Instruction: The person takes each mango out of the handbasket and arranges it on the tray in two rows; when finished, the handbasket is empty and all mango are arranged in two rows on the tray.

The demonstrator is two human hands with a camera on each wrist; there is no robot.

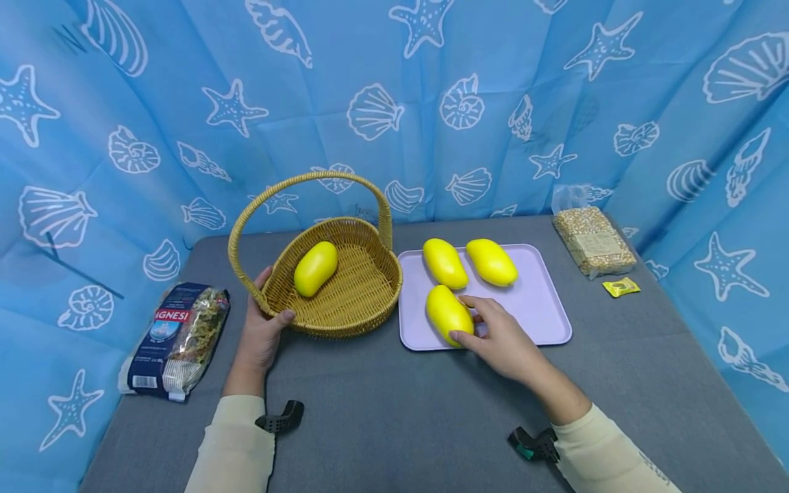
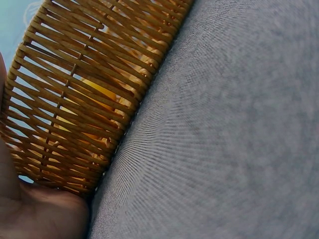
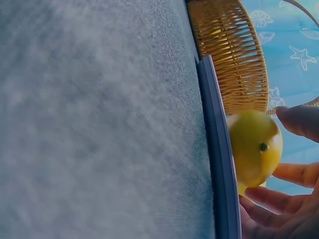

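Note:
A wicker basket (image 1: 345, 325) with a tall arched handle stands left of centre, one yellow mango (image 1: 316, 268) inside. My left hand (image 1: 261, 332) grips its left side, thumb by the front rim and fingers partly hidden behind. The basket's woven wall (image 2: 75, 84) fills much of the left wrist view. On the lilac tray (image 1: 536, 301) lie two mangoes at the back and a third mango (image 1: 448, 315) near the front left. My right hand (image 1: 502, 339) holds this front mango from its right side, thumb and fingertips against it; the right wrist view shows the mango (image 3: 254, 147) end-on.
A bag of Agnesi pasta (image 1: 175, 339) lies at the far left. Towards the back right are a clear bag of pale grains (image 1: 594, 239) and a small yellow packet (image 1: 621, 287). A blue seashell-patterned curtain (image 1: 394, 109) surrounds the grey table (image 1: 394, 418).

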